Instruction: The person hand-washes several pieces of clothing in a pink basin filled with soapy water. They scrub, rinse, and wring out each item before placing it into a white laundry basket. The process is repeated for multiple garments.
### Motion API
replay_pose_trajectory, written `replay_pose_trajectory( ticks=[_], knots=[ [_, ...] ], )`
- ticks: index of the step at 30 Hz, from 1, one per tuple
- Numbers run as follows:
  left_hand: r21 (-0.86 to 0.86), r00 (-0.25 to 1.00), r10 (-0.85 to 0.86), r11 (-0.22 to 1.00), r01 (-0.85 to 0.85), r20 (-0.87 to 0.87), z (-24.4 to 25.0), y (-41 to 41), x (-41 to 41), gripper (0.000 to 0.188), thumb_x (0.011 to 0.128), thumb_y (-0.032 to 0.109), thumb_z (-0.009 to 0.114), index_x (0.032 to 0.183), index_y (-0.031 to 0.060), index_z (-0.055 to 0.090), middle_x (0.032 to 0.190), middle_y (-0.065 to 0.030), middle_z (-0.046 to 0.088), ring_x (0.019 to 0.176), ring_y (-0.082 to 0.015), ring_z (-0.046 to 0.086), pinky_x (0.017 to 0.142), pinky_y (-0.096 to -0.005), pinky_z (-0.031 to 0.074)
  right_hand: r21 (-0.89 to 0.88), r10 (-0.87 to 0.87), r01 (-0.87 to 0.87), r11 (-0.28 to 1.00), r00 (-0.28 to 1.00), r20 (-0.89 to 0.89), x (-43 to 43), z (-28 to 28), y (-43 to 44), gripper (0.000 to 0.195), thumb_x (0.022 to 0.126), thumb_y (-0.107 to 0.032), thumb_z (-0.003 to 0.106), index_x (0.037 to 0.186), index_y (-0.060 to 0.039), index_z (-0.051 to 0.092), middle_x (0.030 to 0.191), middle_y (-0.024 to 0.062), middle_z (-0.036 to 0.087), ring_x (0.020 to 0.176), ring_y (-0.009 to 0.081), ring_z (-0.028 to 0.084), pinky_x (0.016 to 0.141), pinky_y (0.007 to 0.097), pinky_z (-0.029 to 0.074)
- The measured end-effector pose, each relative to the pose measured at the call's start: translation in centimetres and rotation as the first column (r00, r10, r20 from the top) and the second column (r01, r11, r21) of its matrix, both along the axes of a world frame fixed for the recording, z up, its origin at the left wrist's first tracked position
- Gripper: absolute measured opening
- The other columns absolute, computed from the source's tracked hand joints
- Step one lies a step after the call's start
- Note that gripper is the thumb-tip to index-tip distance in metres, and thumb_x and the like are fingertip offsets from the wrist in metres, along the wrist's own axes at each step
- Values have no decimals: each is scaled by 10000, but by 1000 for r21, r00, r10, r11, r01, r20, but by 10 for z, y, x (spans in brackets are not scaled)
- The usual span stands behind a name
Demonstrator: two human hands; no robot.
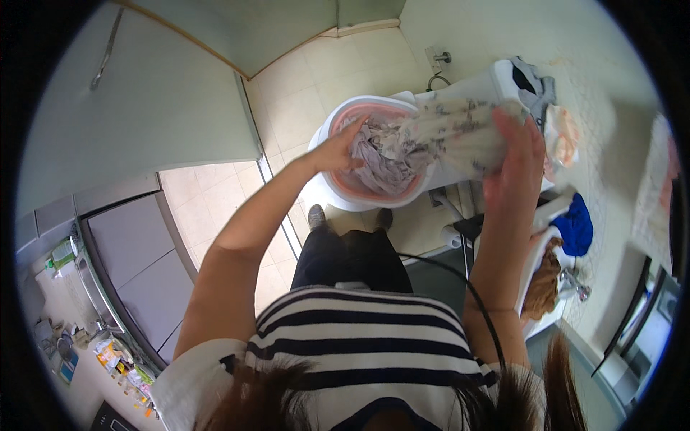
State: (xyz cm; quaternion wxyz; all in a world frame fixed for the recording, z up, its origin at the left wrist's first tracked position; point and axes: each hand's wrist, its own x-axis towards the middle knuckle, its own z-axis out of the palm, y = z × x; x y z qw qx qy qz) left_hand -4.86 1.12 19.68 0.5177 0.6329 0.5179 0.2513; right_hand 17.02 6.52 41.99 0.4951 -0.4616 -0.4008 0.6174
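A basin with a white rim point(335, 188) and pink inside stands in front of me on what looks like a toilet point(318, 200). Crumpled lilac-grey cloth point(377, 161) fills much of it. My left hand point(342, 148) is at the basin's left side, fingers spread against the cloth's edge; no grip shows. Raised at the right, my right hand point(515, 145) holds a pale cloth with a small dark print point(458, 132). That cloth stretches down to the basin and is blurred. Where it meets the lilac cloth is unclear.
On the white ledge at right lie a grey garment point(533, 86) and a peach-and-white cloth point(563, 134). A brown cloth point(543, 285) hangs in the washbasin point(531, 320) near its faucet point(574, 285), beside a blue cloth point(574, 226). A black cable point(458, 272) crosses before me. Glass panel point(161, 108) stands left.
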Motion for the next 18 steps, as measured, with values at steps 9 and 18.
replay_pose_trajectory(
  ticks=[9, 18],
  knots=[
    [225, 990, -136, 966, 127, 24, 165, 37, 40, 929, 705, 234, 759, 1413, 73, 179, 1390, -148, 353, 1297, -244, 316, 1065, -341, 256, 264, 44, -1, 965, 986, -159, 20, 155, 9, 223, 778, -155, 631, 958, -26, 609, 858, 46, 636, 762, 141, 606, 685, 269, 484],
    [-105, 794, -49, 984, 141, 606, 203, 46, 22, 427, 774, 90, 670, 1169, 61, 511, 1142, -38, 577, 1055, -123, 532, 915, -258, 401, 602, 266, -269, 752, 959, 96, 42, 197, 20, 102, 745, -12, 583, 841, -41, 602, 778, 28, 606, 714, 112, 571, 684, 244, 474]
  ],
)
